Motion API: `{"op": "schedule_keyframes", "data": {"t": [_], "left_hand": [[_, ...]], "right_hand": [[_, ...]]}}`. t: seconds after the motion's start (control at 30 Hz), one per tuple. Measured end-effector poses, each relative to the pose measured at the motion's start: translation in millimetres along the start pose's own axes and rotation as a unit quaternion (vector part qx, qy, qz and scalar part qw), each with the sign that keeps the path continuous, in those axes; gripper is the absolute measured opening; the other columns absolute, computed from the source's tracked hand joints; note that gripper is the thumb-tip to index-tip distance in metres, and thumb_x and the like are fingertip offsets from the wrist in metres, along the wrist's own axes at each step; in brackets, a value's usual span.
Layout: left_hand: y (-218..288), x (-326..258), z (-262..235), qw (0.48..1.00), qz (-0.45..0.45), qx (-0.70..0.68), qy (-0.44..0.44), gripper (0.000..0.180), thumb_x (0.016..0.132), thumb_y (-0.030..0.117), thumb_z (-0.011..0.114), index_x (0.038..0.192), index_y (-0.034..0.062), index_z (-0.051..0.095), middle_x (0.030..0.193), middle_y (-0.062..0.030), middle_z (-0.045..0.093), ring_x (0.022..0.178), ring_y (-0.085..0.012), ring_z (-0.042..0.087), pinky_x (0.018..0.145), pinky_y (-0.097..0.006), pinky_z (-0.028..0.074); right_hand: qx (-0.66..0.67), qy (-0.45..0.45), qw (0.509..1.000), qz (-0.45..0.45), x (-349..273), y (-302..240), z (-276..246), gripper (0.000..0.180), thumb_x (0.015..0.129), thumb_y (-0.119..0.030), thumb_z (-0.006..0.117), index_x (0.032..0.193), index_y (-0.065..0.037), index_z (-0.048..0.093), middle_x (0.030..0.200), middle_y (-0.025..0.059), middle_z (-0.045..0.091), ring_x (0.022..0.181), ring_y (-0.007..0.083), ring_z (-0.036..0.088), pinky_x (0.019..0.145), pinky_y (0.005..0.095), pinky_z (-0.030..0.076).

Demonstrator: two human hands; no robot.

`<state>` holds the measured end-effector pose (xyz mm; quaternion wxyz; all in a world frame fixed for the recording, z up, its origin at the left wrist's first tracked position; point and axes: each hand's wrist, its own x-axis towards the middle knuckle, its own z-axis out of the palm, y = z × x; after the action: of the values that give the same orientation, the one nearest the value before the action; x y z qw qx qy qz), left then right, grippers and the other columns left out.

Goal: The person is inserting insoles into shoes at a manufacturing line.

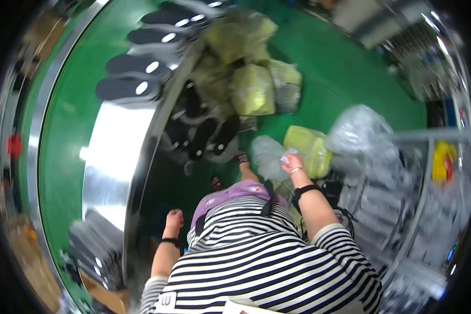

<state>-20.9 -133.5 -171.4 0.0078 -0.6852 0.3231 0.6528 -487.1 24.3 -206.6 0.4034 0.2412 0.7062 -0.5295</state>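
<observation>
Right hand: yellow bag close on its right, clear bag crowding its left; open green floor beyond both. Left hand: metal table bars passage leftward, shadowed room between; dark soles heaped ahead.

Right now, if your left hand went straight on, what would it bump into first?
Probably the black sole-shaped pieces ahead of the left hand, though they may lie lower, so it might pass above them.
</observation>
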Motion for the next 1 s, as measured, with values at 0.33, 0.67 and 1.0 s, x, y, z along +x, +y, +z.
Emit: {"op": "schedule_keyframes", "data": {"t": [0.33, 0.67, 1.0], "left_hand": [[45.3, -38.8, 57.8, 0.995, -0.03, -0.01, 0.09, 0.028, 0.08, 0.019, 0.054, 0.104, 0.0055, 0.052, 0.079, 0.0, 0.054, 0.066, -0.0094, 0.049, 0.055, -0.025, 0.041], [64.5, -57.5, 106.1, 0.996, -0.024, -0.027, 0.077, 0.028, 0.08, 0.015, 0.054, 0.105, 0.0034, 0.051, 0.082, 0.0001, 0.055, 0.068, -0.0084, 0.049, 0.058, -0.022, 0.04], [42.9, -63.3, 122.4, 0.992, -0.059, -0.037, 0.107, 0.027, 0.08, 0.017, 0.054, 0.104, 0.0041, 0.052, 0.084, -0.0007, 0.056, 0.068, -0.0094, 0.05, 0.056, -0.024, 0.041]], "right_hand": [[-0.113, -0.019, 0.99, 0.085, 61.2, -45.1, 46.1, 0.04, 0.076, -0.028, 0.051, 0.114, -0.022, 0.042, 0.113, -0.0015, 0.05, 0.1, 0.0191, 0.048, 0.088, 0.0527, 0.022], [-0.262, -0.081, 0.957, 0.093, 89.1, -72.0, 87.0, 0.052, 0.077, -0.024, 0.052, 0.124, -0.018, 0.031, 0.126, 0.0064, 0.038, 0.107, 0.0322, 0.041, 0.084, 0.0526, 0.03], [-0.306, -0.114, 0.935, 0.139, 94.0, -62.7, 20.9, 0.041, 0.076, -0.015, 0.052, 0.115, -0.016, 0.042, 0.107, 0.0043, 0.048, 0.095, 0.0236, 0.048, 0.072, 0.0445, 0.039]]}}
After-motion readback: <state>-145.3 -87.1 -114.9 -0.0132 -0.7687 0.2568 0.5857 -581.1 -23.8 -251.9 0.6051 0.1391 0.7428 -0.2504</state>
